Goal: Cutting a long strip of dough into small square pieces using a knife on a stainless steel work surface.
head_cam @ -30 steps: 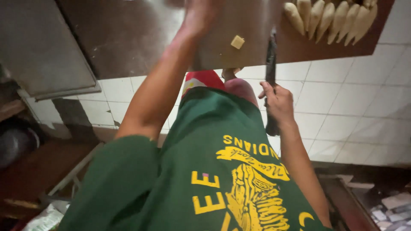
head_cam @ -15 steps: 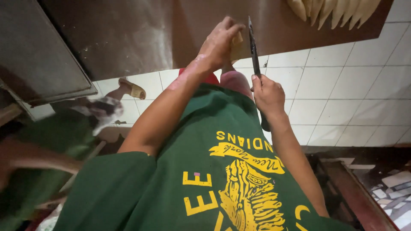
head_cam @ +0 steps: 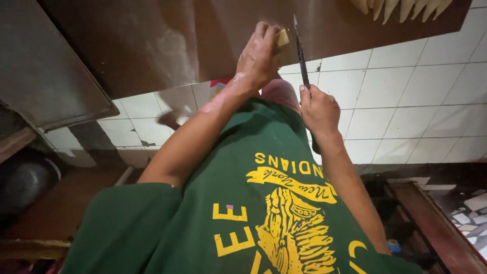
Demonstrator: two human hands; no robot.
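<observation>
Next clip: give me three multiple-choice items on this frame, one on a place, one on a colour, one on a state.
1. Where is the pale yellow chunk?
A. on the brown board under the left hand
B. on the tiled floor
C. on the shirt

2. What colour is the person's shirt?
A. red
B. green with yellow print
C. white

3. How is the knife held?
A. lying loose on the board
B. gripped in the right hand, blade beside the chunk
C. gripped in the left hand

Answers: A, the left hand presses it on the board; B, green fabric shows; B, the right hand grips the handle.
</observation>
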